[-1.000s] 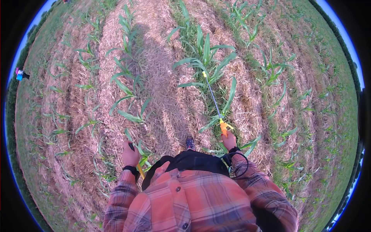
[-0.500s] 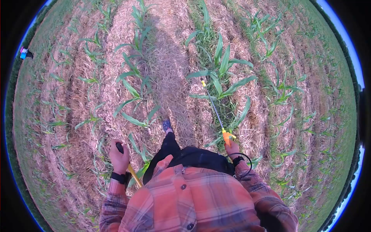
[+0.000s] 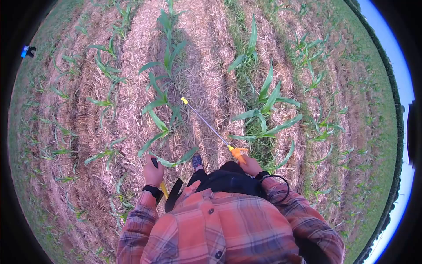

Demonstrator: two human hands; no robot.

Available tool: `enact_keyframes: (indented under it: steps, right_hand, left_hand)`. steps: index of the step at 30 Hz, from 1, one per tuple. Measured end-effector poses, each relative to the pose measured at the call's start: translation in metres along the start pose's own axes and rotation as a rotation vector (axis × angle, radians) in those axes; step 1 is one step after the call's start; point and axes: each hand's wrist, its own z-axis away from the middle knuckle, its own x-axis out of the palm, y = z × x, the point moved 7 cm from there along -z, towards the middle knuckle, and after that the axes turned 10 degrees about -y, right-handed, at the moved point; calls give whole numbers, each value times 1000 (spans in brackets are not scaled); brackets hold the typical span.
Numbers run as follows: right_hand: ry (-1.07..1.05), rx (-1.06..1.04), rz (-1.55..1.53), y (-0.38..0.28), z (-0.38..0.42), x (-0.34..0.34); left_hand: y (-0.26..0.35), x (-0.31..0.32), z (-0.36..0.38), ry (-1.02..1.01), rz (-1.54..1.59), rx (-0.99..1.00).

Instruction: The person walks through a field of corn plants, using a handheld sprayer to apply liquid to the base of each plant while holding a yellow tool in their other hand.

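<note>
My right hand (image 3: 252, 166) is closed around the orange trigger handle (image 3: 238, 154) of a spray wand. Its thin metal tube (image 3: 209, 125) slants forward and left to a yellow nozzle (image 3: 184, 100), which hangs beside the left row of young corn plants (image 3: 165, 128). A black hose (image 3: 288, 189) loops by my right wrist. My left hand (image 3: 153, 174) grips the black end (image 3: 154, 162) of a yellow lever (image 3: 164, 189), whose lower part is hidden by my sleeve and body. Whether spray leaves the nozzle, I cannot make out.
Another corn row (image 3: 268, 105) with grass at its base runs along my right. Dry straw (image 3: 206, 83) covers the ground between rows. My shoe (image 3: 197, 161) shows ahead of my body. A distant person (image 3: 28, 51) is at the far left edge.
The wand has swung left, its nozzle moving from the right corn row over the straw to the left row. My left hand sits a little further right, still on the lever.
</note>
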Motion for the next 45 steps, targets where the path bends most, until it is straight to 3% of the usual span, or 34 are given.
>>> enact_keyframes:
  steps: [3, 7, 9, 13, 15, 17, 21, 25, 26, 27, 29, 31, 33, 35, 37, 39, 43, 45]
  right_hand:
    - [-53, -71, -70, -31, -19, -8]
    - [-184, -135, -50, -40, -55, -20]
    - [-153, -181, -91, -34, -80, -26]
    - [28, -183, -24, -34, -131, -71]
    - [-19, -57, -81, -31, -144, -100]
    - [89, 4, -159, -7, -158, -125]
    - [340, 52, -191, 24, -178, -175]
    - [450, 204, -273, 65, -202, -209]
    - [526, 198, -123, 65, -204, -223]
    - [519, 203, -122, 70, -206, -226]
    - [552, 274, -322, 93, -219, -235]
    - [629, 247, -202, 91, -227, -247]
    - [620, 255, -342, 87, -234, -252]
    - [588, 280, -423, 91, -251, -249]
    - [568, 267, -316, 98, -279, -244]
    - [548, 273, -283, 59, -293, -258]
    - [542, 247, -169, 22, -329, -267]
    - [438, 220, -173, -10, -348, -277]
  left_hand:
    - [33, -68, 6, 94, 195, 184]
    - [25, -120, 12, 113, 307, -13]
    - [42, -112, -19, 179, 116, 65]
    - [66, -53, -109, 195, -64, 105]
    - [85, -38, -142, 155, -21, 79]
    - [95, -26, -171, 53, -112, -6]
    - [136, -14, -216, 36, -106, 82]
    - [186, -57, -221, 134, 44, 206]
    - [180, -69, -219, 101, 152, 125]
    - [190, -90, -211, 153, 72, 135]
    - [203, -127, -191, 201, 275, 158]
    - [212, -157, -178, 225, 305, 84]
    - [215, -164, -192, 210, 221, 21]
    - [213, -142, -243, 242, 76, 170]
    - [189, -93, -312, 135, 60, 142]
    - [190, -56, -361, 102, 41, 158]
    - [183, -53, -412, 5, 33, 31]
    - [174, -45, -437, -8, -37, 31]
